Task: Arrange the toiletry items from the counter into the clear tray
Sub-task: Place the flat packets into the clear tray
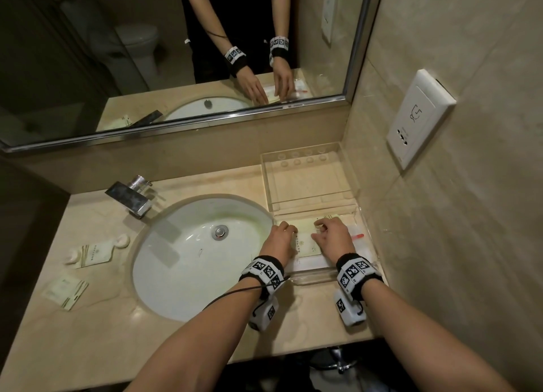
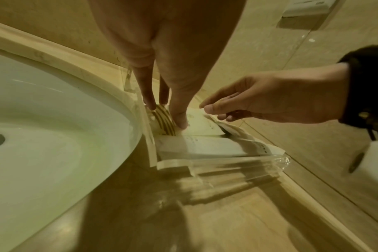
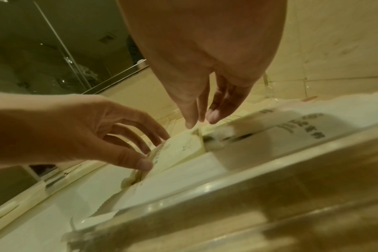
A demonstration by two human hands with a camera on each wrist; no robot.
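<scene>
Packets (image 1: 305,239) of toiletries are lying flat in the near compartment of the clear tray (image 1: 311,206) at the counter's (image 1: 205,347) right end, both hands pressing down on the top one; the left hand (image 1: 280,239) and right hand (image 1: 333,234) are touching it with straight, released fingers (image 2: 150,100) while two more sachets (image 1: 78,271) are waiting left of the sink (image 1: 176,274)

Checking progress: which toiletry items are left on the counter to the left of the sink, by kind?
Cream gold-striped paper packets: 2, lower possibly a stack
Small white round-capped items: 2
Total: 4
</scene>
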